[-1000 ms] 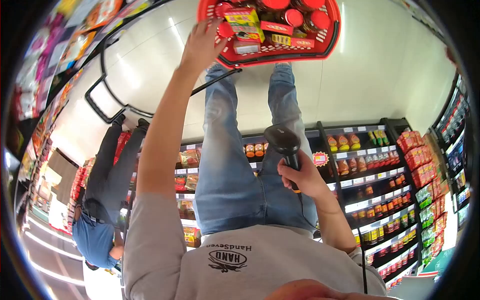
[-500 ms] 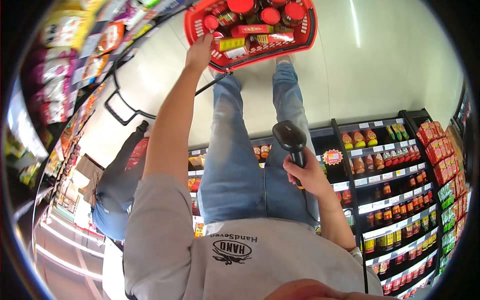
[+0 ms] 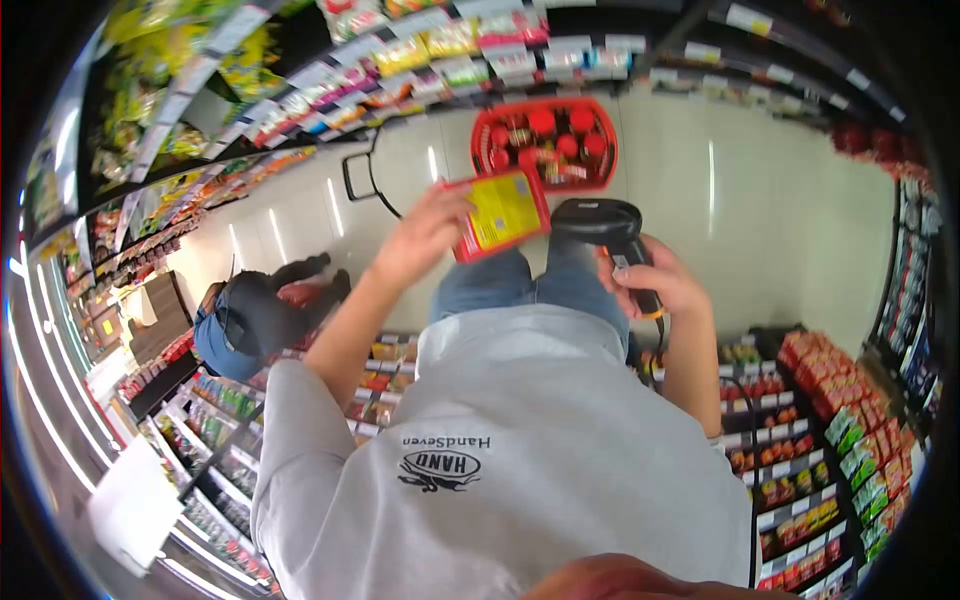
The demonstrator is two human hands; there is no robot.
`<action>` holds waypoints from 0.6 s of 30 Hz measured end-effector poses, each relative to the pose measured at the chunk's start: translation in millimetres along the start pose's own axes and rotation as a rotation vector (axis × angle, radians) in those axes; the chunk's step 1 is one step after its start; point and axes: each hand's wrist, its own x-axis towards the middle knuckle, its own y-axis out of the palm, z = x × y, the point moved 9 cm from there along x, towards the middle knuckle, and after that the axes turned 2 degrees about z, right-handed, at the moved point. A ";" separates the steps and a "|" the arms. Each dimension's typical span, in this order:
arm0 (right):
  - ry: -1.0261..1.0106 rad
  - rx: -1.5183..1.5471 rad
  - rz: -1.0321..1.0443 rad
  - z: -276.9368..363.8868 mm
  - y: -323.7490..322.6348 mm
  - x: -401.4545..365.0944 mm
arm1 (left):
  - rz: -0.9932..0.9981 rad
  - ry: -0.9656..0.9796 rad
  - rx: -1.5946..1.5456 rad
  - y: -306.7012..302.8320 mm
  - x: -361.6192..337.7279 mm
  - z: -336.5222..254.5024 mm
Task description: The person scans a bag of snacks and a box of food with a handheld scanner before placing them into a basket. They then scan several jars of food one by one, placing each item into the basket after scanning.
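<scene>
1. Left hand (image 3: 425,235) is clamped on the red-and-yellow packet (image 3: 500,212), lifted just beside the scanner (image 3: 600,222) that my right hand (image 3: 655,280) grips.
2. Scanning looks not yet done; the filled basket (image 3: 476,146) waits on the floor beyond.

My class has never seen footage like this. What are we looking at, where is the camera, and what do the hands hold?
This is no machine: a person wears one wide-angle camera on the head, looking down past a grey shirt and jeans. The left hand holds a flat red and yellow packet; the right hand grips a black handheld barcode scanner. On the pale shop floor stands a red plastic basket of red-lidded jars. Another person crouches nearby.
</scene>
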 end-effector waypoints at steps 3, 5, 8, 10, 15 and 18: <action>-0.023 -0.204 0.001 43.7 22.9 1.4 | -0.083 0.013 0.002 -52.4 16.7 -48.6; -0.058 -0.259 0.005 69.0 40.7 1.4 | -0.142 -0.005 0.050 -71.3 16.1 -61.7; -0.039 -0.287 0.063 86.3 63.3 -5.5 | -0.265 -0.063 0.063 -87.7 4.4 -66.3; -0.037 -0.349 0.080 96.0 78.0 -6.8 | -0.333 -0.093 0.057 -93.9 -3.2 -63.7; -0.095 -0.410 0.047 114.3 108.6 -5.2 | -0.463 -0.140 0.033 -123.7 -21.8 -50.7; -0.173 -0.449 -0.024 118.8 114.8 -4.4 | -0.530 -0.160 0.072 -145.6 -34.5 -36.5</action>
